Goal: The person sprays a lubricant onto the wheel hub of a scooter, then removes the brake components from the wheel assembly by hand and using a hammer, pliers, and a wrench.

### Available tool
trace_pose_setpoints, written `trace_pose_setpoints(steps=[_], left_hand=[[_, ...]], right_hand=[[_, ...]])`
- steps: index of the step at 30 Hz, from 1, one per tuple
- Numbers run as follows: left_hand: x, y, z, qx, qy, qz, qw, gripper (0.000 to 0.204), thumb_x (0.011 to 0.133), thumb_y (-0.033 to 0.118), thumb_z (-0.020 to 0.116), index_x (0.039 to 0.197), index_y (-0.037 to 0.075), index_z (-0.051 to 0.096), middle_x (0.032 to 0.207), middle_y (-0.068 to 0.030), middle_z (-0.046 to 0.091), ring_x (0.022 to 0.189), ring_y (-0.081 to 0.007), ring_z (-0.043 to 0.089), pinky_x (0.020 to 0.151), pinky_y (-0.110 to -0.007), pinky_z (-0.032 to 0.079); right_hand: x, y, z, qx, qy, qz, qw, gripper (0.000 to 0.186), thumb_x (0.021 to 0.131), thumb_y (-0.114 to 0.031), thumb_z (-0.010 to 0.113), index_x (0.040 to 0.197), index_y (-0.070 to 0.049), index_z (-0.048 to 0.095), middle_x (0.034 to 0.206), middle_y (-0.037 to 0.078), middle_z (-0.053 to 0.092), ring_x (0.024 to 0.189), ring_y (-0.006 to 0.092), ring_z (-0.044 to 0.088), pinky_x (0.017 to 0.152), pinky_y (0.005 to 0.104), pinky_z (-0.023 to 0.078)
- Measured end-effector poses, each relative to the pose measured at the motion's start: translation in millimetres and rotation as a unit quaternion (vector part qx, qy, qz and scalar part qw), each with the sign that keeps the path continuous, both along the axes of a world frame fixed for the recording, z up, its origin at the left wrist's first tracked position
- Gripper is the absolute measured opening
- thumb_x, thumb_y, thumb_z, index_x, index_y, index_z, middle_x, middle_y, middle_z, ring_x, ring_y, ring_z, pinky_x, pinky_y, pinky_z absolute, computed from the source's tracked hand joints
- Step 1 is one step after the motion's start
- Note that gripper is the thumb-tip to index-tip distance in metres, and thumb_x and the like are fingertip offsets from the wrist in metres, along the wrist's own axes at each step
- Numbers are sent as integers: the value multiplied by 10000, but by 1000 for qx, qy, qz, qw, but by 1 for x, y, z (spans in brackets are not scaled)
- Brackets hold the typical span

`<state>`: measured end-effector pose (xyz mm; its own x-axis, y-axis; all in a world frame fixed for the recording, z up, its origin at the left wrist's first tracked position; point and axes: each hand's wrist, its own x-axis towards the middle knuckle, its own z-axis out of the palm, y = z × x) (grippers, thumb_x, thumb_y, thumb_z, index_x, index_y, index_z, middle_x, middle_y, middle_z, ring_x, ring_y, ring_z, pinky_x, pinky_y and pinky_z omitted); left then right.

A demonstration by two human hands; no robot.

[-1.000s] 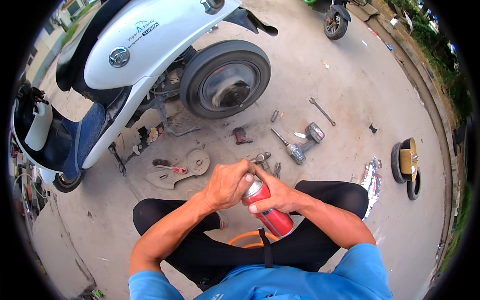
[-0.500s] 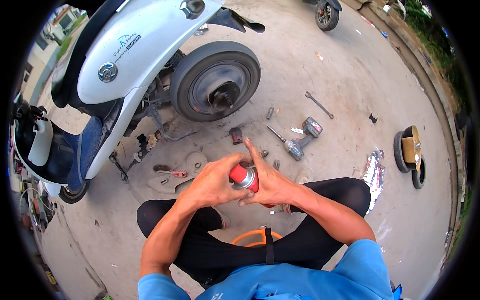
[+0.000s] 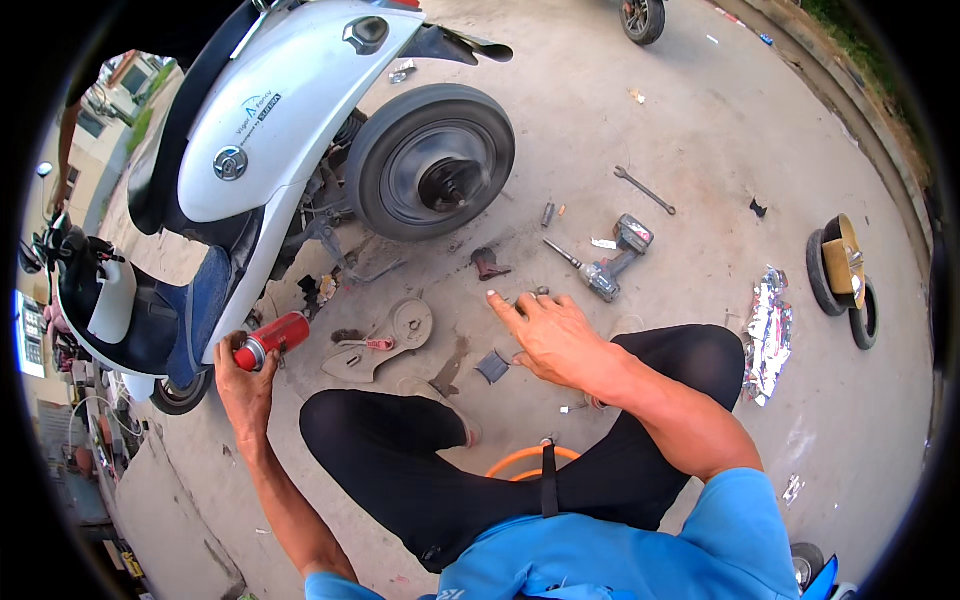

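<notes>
At the left, beside the scooter's footboard, my left hand (image 3: 243,385) is wrapped round a red spray can (image 3: 282,334) tilted on its side. My right hand (image 3: 556,340) hovers over the ground between my knees, fingers stretched out and holding nothing. Ahead of it is the white scooter (image 3: 235,150) with its rear wheel (image 3: 432,162), whose rim and hub look smeared as if turning. Below the right hand lie a dark flat pad (image 3: 492,366) and a small dark part (image 3: 488,264). A grey flat metal arm (image 3: 400,335) with a brush (image 3: 372,343) on it lies between my hands.
A cordless impact driver (image 3: 610,270), a socket (image 3: 548,214) and a wrench (image 3: 645,190) lie ahead on the right. Farther right are crumpled silver foil (image 3: 768,335) and small tyres (image 3: 822,272). Another person's arm (image 3: 67,150) reaches toward the scooter's handlebar at far left.
My hands have parted. The left has carried the spray can away to the left; the right has let go of it and opened. Another person's arm has appeared at the far left.
</notes>
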<state>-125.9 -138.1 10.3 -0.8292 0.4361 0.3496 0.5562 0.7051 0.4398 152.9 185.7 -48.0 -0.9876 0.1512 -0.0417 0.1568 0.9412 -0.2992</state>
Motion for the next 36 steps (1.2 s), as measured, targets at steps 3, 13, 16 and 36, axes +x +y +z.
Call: trace_pose_setpoints(steps=[3, 13, 16, 36], left_hand=[[-5, -60, -64, -104, -4, 121, 987, 499, 774, 169, 880, 1151, -16, 612, 1140, -205, 664, 1003, -401, 667, 885, -453, 537], [102, -234, -339, -161, -201, 200, 945, 267, 897, 87, 683, 1130, -7, 592, 1124, -228, 659, 1052, -448, 650, 888, -503, 519], [127, -200, -337, -147, -248, 244, 926, 226, 939, 62, 595, 1157, 4, 577, 1136, -235, 642, 1046, -465, 642, 881, -516, 516], [-5, -70, -114, 166, 130, 140, 967, 386, 962, 69, 661, 1324, -12, 553, 1303, -162, 561, 1163, -306, 557, 979, -416, 458]], right_hand=[[3, 3, -5, 6, -31, 1, 1000, 883, 856, -263, 803, 1587, -52, 354, 1174, 169, 623, 1076, 339, 643, 918, 458, 479], [1, 10, -25, 32, -45, -28, 998, 815, 827, -284, 815, 1519, -53, 451, 1194, 186, 653, 1023, 359, 702, 922, 532, 488], [10, 14, -41, 40, -62, -30, 997, 769, 834, -274, 806, 1483, -29, 476, 1201, 188, 654, 1021, 354, 706, 930, 548, 492], [-8, 1, -34, 44, -90, 22, 995, 556, 857, -306, 787, 1273, 7, 592, 1060, 170, 712, 980, 348, 719, 865, 476, 531]])
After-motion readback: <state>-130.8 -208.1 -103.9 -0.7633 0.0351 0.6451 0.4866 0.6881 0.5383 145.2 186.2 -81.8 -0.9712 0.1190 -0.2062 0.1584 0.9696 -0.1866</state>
